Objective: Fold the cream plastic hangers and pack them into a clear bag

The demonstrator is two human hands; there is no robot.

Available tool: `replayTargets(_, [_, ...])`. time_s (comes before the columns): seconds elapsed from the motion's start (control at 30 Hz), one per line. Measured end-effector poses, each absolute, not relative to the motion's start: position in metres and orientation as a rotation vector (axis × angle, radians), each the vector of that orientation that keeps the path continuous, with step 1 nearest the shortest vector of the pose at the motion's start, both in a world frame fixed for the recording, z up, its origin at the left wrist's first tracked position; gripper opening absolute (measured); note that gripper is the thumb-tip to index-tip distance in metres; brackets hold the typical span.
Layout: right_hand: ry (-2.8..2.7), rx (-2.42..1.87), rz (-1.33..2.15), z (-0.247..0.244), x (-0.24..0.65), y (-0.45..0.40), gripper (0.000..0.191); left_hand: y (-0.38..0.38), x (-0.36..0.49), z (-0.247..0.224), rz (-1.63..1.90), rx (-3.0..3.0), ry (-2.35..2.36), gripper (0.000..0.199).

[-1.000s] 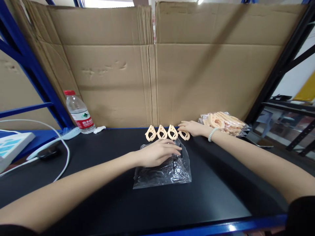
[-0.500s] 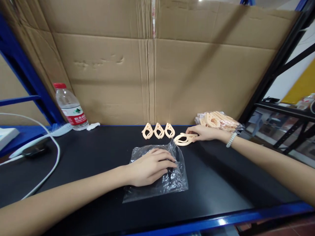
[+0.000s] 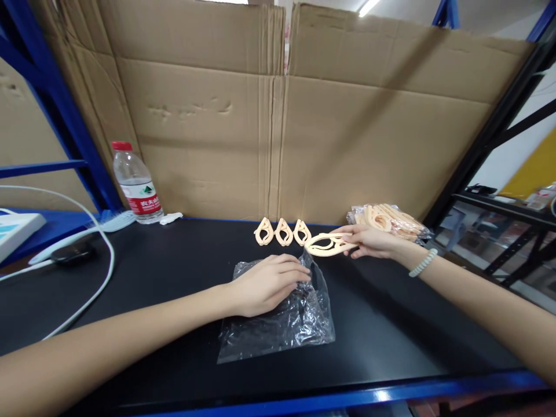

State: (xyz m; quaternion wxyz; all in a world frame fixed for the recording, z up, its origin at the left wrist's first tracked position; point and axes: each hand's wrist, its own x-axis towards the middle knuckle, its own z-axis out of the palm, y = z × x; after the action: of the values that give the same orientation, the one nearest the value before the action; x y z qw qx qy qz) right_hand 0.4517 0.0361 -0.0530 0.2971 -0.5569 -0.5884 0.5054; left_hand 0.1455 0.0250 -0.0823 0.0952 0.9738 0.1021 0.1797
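Observation:
My left hand lies on a clear plastic bag, palm down with its fingers stretched toward the bag's right side. My right hand pinches the right end of a peach-coloured folding hanger, whose rounded left end is by the bag's upper corner; I cannot tell whether they touch. Three similar folded hangers stand in a row along the back of the black table: a left one, a middle one and a right one.
A transparent pack of more peach hangers lies behind my right hand. Cardboard walls off the back. At the left are a red-capped water bottle, a white cable and a dark object. A blue edge runs along the front.
The right hand has shifted slightly right along the hanger, and more of the hanger now shows. My left hand has slid slightly up the bag. The whole view has shifted a little.

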Motion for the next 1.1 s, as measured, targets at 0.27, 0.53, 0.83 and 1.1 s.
replayTargets(0.27, [-1.384, -1.246, 1.3, -0.033, 0.429, 0.02, 0.022, 0.021, 0.146, -0.088, 0.419, 2.923, 0.297, 0.039])
replayTargets(0.53, [-1.655, -1.183, 1.212, -0.007, 0.399, -0.013, 0.028, 0.019, 0.148, -0.089, 0.396, 2.967, 0.242, 0.041])
replayTargets(0.83, [-1.746, -1.442, 1.274, -0.014, 0.421, -0.028, 0.027, 0.018, 0.147, -0.09, 0.374, 3.017, 0.239, 0.042])
replayTargets(1.1, [-1.679, -1.518, 1.32, -0.045, 0.432, -0.04, 0.033, 0.016, 0.147, -0.089, 0.416, 2.991, 0.251, 0.03])
